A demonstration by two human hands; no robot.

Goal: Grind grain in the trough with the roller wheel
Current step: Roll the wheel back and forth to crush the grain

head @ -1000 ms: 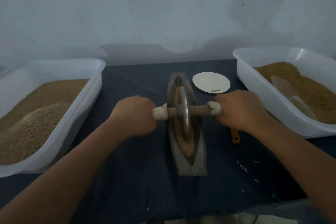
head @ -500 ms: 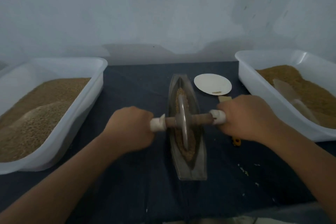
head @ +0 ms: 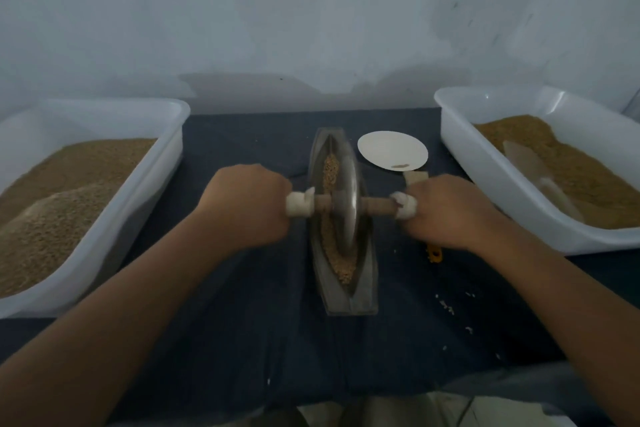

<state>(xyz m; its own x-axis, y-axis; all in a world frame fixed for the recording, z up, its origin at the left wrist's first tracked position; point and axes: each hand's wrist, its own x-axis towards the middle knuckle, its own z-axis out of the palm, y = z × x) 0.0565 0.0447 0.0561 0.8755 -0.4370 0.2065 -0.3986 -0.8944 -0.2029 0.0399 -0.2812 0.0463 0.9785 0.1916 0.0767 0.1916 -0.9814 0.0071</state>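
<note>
A narrow boat-shaped metal trough (head: 348,302) lies lengthwise on the dark cloth, with crushed tan grain (head: 329,170) along its groove. A metal roller wheel (head: 347,199) stands upright in the groove near the middle. Its wooden axle ends in white-wrapped grips. My left hand (head: 247,204) grips the left end and my right hand (head: 446,210) grips the right end, both fists closed around the handles.
A white tub of grain (head: 104,218) sits at the left and another white tub (head: 491,177) with tan grain and a scoop at the right. A small white plate (head: 391,149) lies behind the right hand. An orange tool end (head: 434,255) and spilled grains (head: 446,305) lie on the cloth.
The wheel rolled toward me along the trough, then back away to the middle. Both hands kept their grip on the axle ends throughout.
</note>
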